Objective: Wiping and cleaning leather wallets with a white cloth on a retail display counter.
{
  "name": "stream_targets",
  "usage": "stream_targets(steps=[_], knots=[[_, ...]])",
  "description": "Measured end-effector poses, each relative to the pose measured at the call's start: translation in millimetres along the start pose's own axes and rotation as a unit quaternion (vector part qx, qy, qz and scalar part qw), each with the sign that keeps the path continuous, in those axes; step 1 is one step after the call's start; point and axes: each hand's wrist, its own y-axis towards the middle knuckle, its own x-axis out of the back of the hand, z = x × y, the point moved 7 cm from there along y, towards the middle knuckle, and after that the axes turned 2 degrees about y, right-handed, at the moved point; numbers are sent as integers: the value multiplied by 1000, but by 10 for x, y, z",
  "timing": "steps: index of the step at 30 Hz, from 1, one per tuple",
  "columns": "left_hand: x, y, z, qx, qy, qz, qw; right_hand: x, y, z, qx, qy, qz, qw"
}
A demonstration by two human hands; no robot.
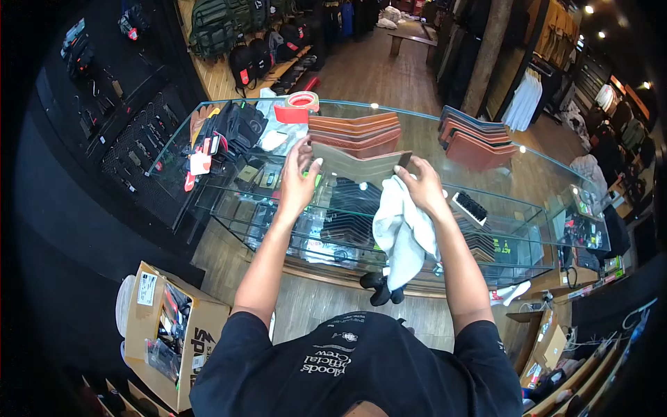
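Note:
Between my hands, above the glass counter, a wide olive-brown leather piece is spread like an open bifold wallet. My left hand is closed on its left end, the thumb on the near side. At the dark brown right end, my right hand pinches the edge between thumb and fingers. A white cloth hangs from this hand too, draping below the palm. Just beyond lies a stack of similar tan and brown leather pieces. Another stack of brown and dark ones sits farther right.
A black-bristled brush rests on the counter by my right forearm. Red tape and dark gloves lie at the far left. An open cardboard box stands at lower left. Glass edges surround the counter.

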Motion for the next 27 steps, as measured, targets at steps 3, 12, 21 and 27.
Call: stream_targets(steps=[3, 12, 21, 27], knots=[[-88, -76, -128, -33, 80, -52, 995, 106, -148, 182, -18, -53, -103, 993], [-115, -69, -273, -45, 156, -50, 985, -94, 191, 314, -3, -53, -105, 993], [-80, -112, -345, -34, 195, -60, 978, -130, 179, 248, -18, 4, -101, 995], [-156, -178, -565, -59, 226, -130, 964, 193, -212, 390, 26, 44, -160, 986]])
